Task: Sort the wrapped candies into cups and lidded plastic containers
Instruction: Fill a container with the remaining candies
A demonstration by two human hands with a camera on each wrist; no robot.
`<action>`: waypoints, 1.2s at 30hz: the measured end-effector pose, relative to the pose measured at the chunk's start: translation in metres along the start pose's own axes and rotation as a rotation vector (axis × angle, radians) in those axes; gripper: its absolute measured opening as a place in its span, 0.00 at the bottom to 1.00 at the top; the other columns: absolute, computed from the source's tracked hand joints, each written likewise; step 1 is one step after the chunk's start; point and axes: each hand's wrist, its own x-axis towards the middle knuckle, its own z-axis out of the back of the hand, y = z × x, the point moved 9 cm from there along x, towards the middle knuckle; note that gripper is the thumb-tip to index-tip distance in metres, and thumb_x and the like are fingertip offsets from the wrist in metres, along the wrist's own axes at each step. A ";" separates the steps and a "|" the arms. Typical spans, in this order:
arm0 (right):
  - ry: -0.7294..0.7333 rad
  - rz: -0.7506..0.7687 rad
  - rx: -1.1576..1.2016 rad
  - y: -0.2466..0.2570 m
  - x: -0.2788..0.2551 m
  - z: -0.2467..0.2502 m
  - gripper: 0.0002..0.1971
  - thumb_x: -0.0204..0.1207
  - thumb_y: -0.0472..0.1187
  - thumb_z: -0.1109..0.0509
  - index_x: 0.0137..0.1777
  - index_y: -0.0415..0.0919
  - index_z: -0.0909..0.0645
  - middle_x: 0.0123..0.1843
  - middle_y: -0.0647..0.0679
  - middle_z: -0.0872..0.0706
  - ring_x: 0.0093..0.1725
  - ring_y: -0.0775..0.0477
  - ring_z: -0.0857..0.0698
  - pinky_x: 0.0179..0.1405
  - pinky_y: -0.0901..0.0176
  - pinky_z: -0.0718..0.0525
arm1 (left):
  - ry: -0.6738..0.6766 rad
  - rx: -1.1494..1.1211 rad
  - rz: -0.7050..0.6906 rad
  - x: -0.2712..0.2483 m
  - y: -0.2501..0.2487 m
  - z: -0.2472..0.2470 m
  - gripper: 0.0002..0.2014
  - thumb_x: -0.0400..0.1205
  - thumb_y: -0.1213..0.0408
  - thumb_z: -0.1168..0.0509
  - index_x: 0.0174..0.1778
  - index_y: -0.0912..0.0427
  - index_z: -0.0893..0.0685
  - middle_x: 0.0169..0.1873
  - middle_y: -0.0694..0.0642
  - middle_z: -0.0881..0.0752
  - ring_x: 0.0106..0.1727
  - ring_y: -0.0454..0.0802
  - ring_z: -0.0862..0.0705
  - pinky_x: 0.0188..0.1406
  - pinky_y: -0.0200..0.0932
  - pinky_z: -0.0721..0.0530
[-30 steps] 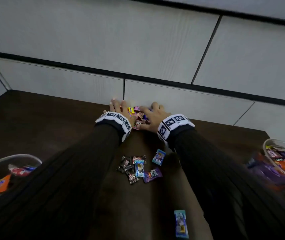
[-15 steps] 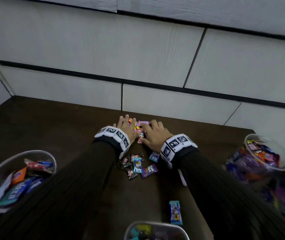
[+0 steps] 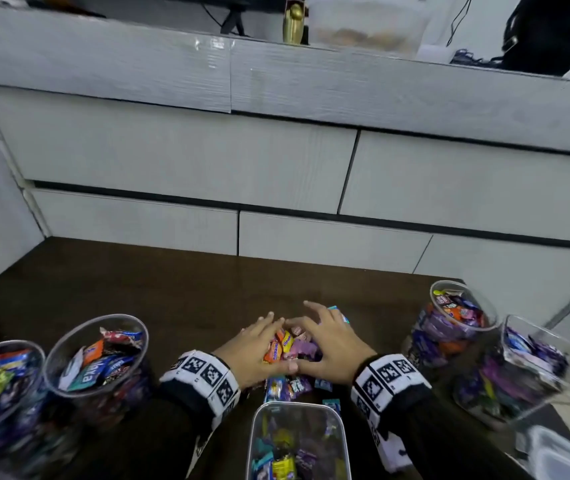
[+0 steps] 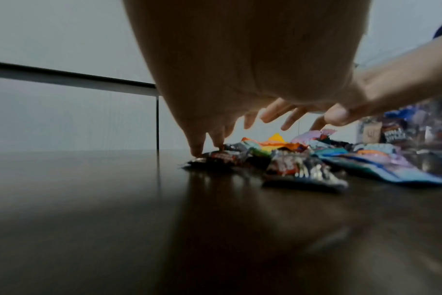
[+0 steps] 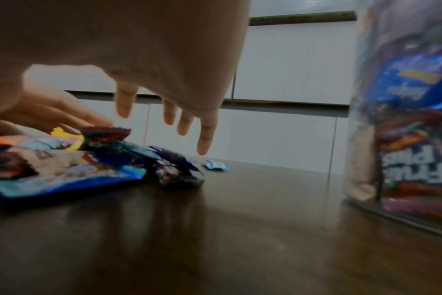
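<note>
So I've dragged the candy pile (image 3: 292,346) back from the far wall toward me since a second ago, now it's right by the rectangular tub (image 3: 298,441). Left hand (image 3: 254,348) and right hand (image 3: 333,344) are both spread flat, corralling, not gripping anything. Crinkly glossy foil wrappers, clear round cups (image 3: 96,355) either side

Dark brown table (image 3: 110,289) spreads across the lower view, glossy and reflective. Behind it, from nine to three o'clock, pale grey drawer fronts (image 3: 179,157) with black gaps. Up at twelve o'clock, a gold object (image 3: 293,22) beside a translucent tub (image 3: 366,26); cables (image 3: 467,57) at two o'clock.
</note>
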 end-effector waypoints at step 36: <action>-0.159 -0.057 0.211 0.011 -0.009 0.030 0.12 0.81 0.40 0.35 0.62 0.37 0.24 0.55 0.43 0.23 0.57 0.44 0.22 0.50 0.68 0.33 | -0.383 0.158 0.106 -0.007 -0.009 0.052 0.12 0.88 0.51 0.46 0.58 0.56 0.27 0.55 0.56 0.19 0.57 0.57 0.18 0.50 0.51 0.20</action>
